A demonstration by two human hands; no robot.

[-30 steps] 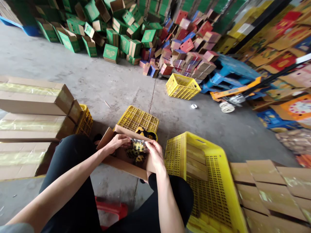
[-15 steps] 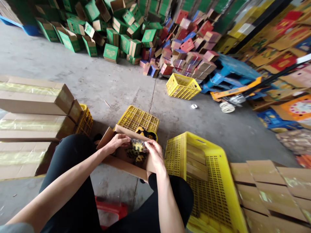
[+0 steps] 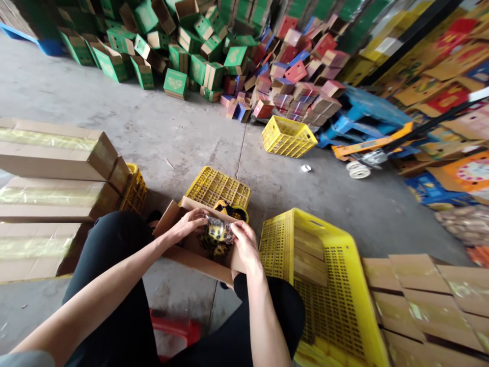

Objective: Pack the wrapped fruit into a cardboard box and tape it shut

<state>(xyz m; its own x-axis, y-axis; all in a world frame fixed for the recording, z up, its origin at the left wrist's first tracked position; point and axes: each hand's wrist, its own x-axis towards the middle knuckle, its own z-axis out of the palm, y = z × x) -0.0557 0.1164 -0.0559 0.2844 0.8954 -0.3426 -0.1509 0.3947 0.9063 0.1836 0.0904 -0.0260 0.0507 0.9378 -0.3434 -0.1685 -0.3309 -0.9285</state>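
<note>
Hands packed a clear-wrapped yellow-and-black toy (image 3: 218, 233) into an open brown cardboard box (image 3: 191, 243)

Left hand (image 3: 188, 223) and right hand (image 3: 244, 243) each pinched one end of the crinkly plastic wrapper, both grips clenched on it, with the toy low inside the box that rested on the lap. Pressing it down evenly from both ends seemed the best way to seat it flat, since the flaps stood close and the tall yellow plastic crate (image 3: 321, 285) sat just beside the right wrist
</note>
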